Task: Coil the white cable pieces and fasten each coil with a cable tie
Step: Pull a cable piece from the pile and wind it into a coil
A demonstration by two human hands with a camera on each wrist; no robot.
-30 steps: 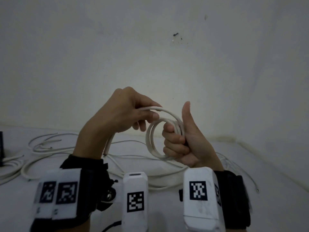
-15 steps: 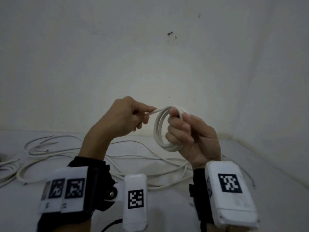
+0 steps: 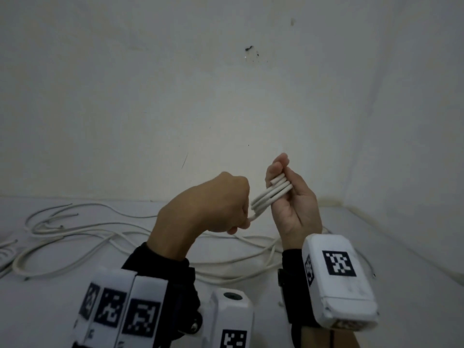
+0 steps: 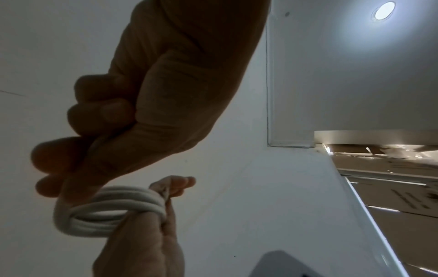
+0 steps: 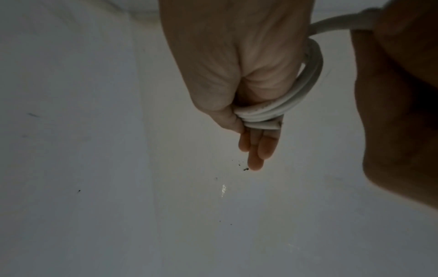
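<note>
A small coil of white cable (image 3: pixel 272 193) is held in the air between both hands, seen edge-on with several turns side by side. My right hand (image 3: pixel 279 177) faces palm toward me and pinches the coil's far side between thumb and straight fingers; a cut cable end sticks out by the thumb. My left hand (image 3: pixel 237 217) is curled into a fist and grips the coil's near lower side. From the left wrist, the coil (image 4: pixel 106 211) hangs below the left hand (image 4: pixel 99 150). From the right wrist, the coil (image 5: pixel 284 106) wraps beside the right hand (image 5: pixel 237 75).
Several loose white cable pieces (image 3: pixel 100 228) lie tangled on the white surface (image 3: pixel 376 247) below and behind the hands. More cable shows at the far left edge (image 3: pixel 7 249). A plain white wall (image 3: pixel 226 109) stands close behind, meeting a side wall at the right.
The coil has turned from face-on to edge-on. My right hand rolled palm toward me, its grip shifting to thumb and fingers. My left hand closed into a fist on the coil's near side.
</note>
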